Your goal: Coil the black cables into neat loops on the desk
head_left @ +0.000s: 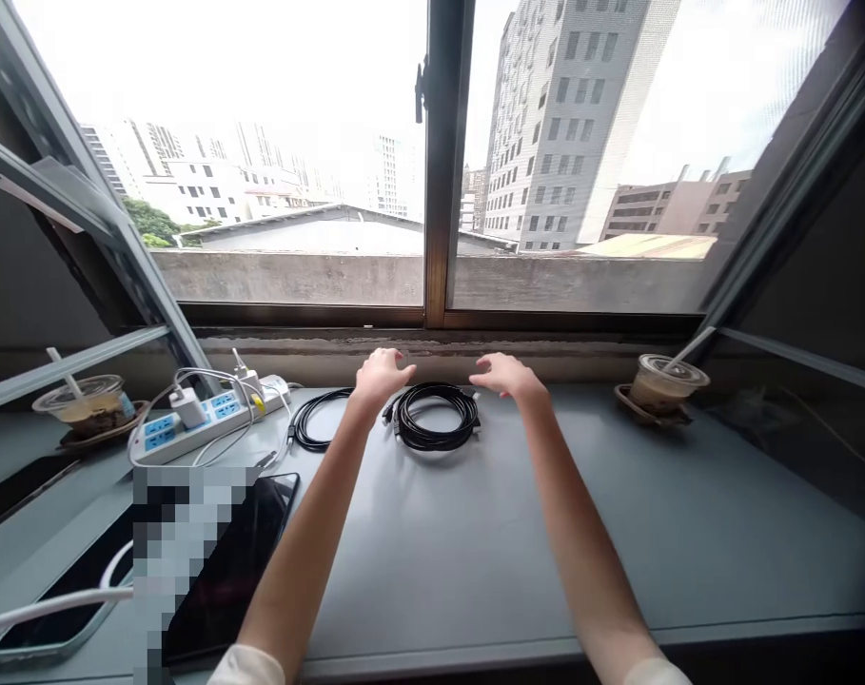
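A coiled black cable [436, 441] with connector ends lies on the grey desk. Above its left side is my left hand [382, 377], palm turned inward, fingers curved and thumb apart. My right hand [509, 375] hovers past the coil's right side in much the same shape, thumb and fingers separated. Nothing shows in either hand, and a gap as wide as the coil lies between them. Partly behind my left wrist rests a second black cable coil [300, 425].
A white power strip [214, 428] with plugged-in chargers and white cords sits at left, near a dark tablet [225, 580]. Iced drink cups stand at far left [89, 404] and right [660, 385]. Metal shelf frames flank the desk, and a window [436, 190] rises behind.
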The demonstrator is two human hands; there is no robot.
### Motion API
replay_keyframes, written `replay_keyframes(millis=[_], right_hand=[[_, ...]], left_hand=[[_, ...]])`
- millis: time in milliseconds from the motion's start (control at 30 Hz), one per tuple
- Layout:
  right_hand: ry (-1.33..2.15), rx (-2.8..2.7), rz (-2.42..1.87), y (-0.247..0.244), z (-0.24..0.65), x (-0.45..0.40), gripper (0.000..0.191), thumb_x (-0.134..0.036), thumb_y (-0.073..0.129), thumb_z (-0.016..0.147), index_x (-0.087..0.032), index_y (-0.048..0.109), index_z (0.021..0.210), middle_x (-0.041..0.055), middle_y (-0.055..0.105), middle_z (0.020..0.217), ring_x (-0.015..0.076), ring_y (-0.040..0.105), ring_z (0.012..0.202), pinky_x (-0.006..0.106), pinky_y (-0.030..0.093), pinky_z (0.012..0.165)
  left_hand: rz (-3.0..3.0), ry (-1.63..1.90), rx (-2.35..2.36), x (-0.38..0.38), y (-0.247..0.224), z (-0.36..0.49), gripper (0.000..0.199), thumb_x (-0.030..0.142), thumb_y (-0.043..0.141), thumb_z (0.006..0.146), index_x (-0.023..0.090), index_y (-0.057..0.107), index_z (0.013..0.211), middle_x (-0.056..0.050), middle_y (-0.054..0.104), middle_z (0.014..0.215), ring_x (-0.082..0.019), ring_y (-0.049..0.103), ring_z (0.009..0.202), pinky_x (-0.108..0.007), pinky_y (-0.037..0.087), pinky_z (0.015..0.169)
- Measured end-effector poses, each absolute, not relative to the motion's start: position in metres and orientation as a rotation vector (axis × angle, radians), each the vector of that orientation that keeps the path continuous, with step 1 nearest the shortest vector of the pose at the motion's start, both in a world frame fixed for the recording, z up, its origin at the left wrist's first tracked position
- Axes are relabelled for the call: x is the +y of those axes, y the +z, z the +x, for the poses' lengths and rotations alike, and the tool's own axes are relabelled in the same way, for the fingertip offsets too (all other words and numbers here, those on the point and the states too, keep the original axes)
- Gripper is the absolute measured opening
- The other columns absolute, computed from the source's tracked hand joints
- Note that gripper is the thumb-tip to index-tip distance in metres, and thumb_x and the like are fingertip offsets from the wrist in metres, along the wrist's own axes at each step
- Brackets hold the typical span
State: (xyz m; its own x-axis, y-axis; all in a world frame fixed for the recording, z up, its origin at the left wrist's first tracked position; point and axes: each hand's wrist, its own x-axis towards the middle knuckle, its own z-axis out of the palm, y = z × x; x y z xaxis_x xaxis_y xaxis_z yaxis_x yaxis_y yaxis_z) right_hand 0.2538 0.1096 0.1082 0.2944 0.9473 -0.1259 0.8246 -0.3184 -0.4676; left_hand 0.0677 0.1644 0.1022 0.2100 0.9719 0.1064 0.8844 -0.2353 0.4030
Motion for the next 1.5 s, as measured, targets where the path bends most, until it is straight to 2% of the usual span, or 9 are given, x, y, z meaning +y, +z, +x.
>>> replay_keyframes(millis=[133, 233, 367, 500, 867, 1000, 1133, 1233, 1500], right_hand=[[0.632, -1.663, -2.174, 0.127, 0.262, 0.091, 0.045, -0.036, 0.050, 0.088, -0.019, 0.044, 0.130, 0.0095, 0.060, 0.114, 0.0179, 0.062, 0.090, 0.029, 0.051, 0.073], [0.820, -1.769, -2.133, 0.132, 0.265, 0.078, 0.048, -0.030, 0.057, 0.084, -0.017, 0.048, 0.129, 0.0095, 0.066, 0.105, 0.0181, 0.065, 0.081, 0.025, 0.051, 0.064], [0.942, -1.884, -2.009, 0.142, 0.270, 0.057, 0.050, -0.036, 0.055, 0.085, -0.020, 0.046, 0.131, 0.0071, 0.065, 0.106, 0.0164, 0.065, 0.082, 0.024, 0.051, 0.066], [0.873, -1.880, -1.992, 0.153, 0.271, 0.043, 0.055, -0.044, 0.052, 0.086, -0.024, 0.041, 0.136, 0.0054, 0.064, 0.108, 0.0173, 0.063, 0.087, 0.025, 0.049, 0.075], [0.845, -1.891, -2.001, 0.156, 0.265, 0.038, 0.057, -0.044, 0.053, 0.084, -0.023, 0.041, 0.136, 0.0064, 0.063, 0.109, 0.0197, 0.062, 0.087, 0.026, 0.048, 0.072], [0.839, -1.887, -2.021, 0.157, 0.260, 0.038, 0.057, -0.043, 0.052, 0.085, -0.021, 0.040, 0.137, 0.0070, 0.063, 0.108, 0.0197, 0.062, 0.086, 0.025, 0.048, 0.070], [0.810, -1.906, -2.007, 0.160, 0.257, 0.034, 0.057, -0.044, 0.053, 0.084, -0.023, 0.042, 0.136, 0.0051, 0.064, 0.105, 0.0192, 0.062, 0.086, 0.025, 0.047, 0.071], [0.770, -1.950, -1.921, 0.161, 0.257, 0.029, 0.053, -0.044, 0.051, 0.086, -0.026, 0.042, 0.135, 0.0031, 0.063, 0.106, 0.0175, 0.060, 0.092, 0.024, 0.046, 0.076], [0.771, -2.015, -1.849, 0.164, 0.251, 0.017, 0.049, -0.044, 0.051, 0.086, -0.029, 0.044, 0.132, 0.0019, 0.064, 0.103, 0.0174, 0.061, 0.091, 0.026, 0.046, 0.076]], left_hand=[[2.409, 0.634, 1.538, 0.149, 0.085, 0.102, 0.075, 0.068, 0.035, 0.080, 0.021, 0.034, 0.138, -0.011, 0.022, 0.150, -0.027, 0.028, 0.134, -0.033, 0.028, 0.104], [2.460, 0.467, 1.511, 0.151, 0.047, 0.124, 0.097, 0.078, 0.036, 0.069, 0.021, 0.017, 0.145, -0.016, -0.001, 0.153, -0.040, -0.002, 0.138, -0.054, 0.009, 0.107], [2.418, 0.208, 1.527, 0.165, 0.011, 0.126, 0.111, 0.087, 0.033, 0.059, 0.018, 0.019, 0.145, -0.021, 0.001, 0.151, -0.042, -0.007, 0.136, -0.062, -0.002, 0.103], [2.423, 0.061, 1.479, 0.177, 0.012, 0.115, 0.111, 0.087, 0.034, 0.057, 0.022, 0.015, 0.146, -0.019, -0.001, 0.151, -0.038, -0.010, 0.136, -0.061, -0.004, 0.104], [2.476, -0.032, 1.417, 0.183, 0.008, 0.113, 0.121, 0.086, 0.045, 0.051, 0.018, 0.012, 0.146, -0.018, -0.008, 0.151, -0.035, -0.017, 0.136, -0.059, -0.007, 0.105], [2.464, 0.058, 1.383, 0.188, 0.011, 0.110, 0.112, 0.080, 0.047, 0.059, 0.018, 0.014, 0.146, -0.018, 0.004, 0.151, -0.034, -0.006, 0.138, -0.058, 0.003, 0.106], [2.415, 0.267, 1.408, 0.196, 0.034, 0.097, 0.081, 0.070, 0.041, 0.073, 0.020, 0.035, 0.137, -0.012, 0.037, 0.144, -0.025, 0.033, 0.132, -0.035, 0.029, 0.104], [2.303, 0.433, 1.604, 0.205, 0.057, 0.074, 0.060, 0.062, 0.044, 0.076, 0.023, 0.052, 0.121, -0.008, 0.057, 0.126, -0.024, 0.050, 0.118, -0.032, 0.037, 0.096], [1.871, 0.260, 1.907, 0.229, 0.055, 0.009, 0.036, 0.048, 0.071, 0.059, 0.015, 0.065, 0.074, -0.011, 0.070, 0.077, -0.024, 0.066, 0.064, -0.030, 0.048, 0.062]])
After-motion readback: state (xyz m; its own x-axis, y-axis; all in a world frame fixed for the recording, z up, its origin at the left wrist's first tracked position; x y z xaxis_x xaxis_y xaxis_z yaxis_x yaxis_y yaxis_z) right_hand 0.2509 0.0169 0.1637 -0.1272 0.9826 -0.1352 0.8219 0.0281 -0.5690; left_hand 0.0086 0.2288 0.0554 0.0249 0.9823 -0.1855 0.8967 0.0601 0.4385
